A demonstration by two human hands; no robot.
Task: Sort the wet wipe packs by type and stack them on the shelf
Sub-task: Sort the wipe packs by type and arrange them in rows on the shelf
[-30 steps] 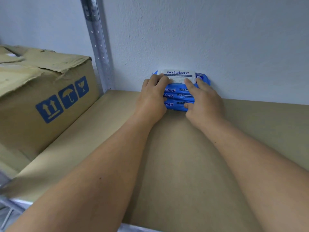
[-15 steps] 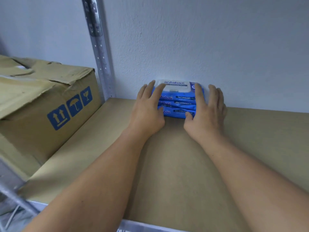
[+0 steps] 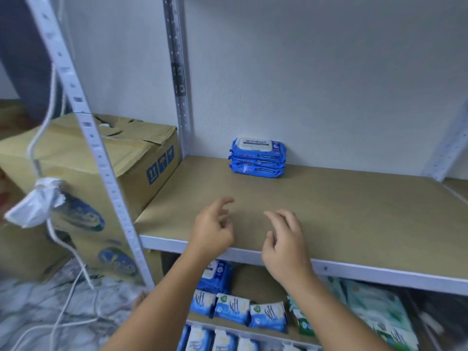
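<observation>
1. blue packs, three of them, lie in one stack (image 3: 257,158) at the back edge of the shelf (image 3: 354,224), left of its middle, touching the wall (image 3: 304,84); the top pack shows a white lid marked "antabax"
2. the left hand (image 3: 211,229) hovers over the shelf's front edge, left of the middle; its fingers are loosely curled and hold nothing; it is well apart from the stack
3. the right hand (image 3: 286,247) hovers near it, also over the front edge; its fingers are bent and relaxed, and it is empty too
4. a cardboard box (image 3: 131,173) stands past the shelf's left edge, beyond the back post (image 3: 177,72); its top flaps are crumpled, and blue handling marks show on its side
5. on the lower shelf (image 3: 253,277), below the front edge, lie a blue pack (image 3: 217,274), a row of three blue and white packs (image 3: 233,309) and green packs (image 3: 374,305) to the right; the print on them is too blurred to read
6. a white cord (image 3: 50,97) hangs by the front post (image 3: 83,117) at the left, with a white wrapped lump (image 3: 35,203) on it
</observation>
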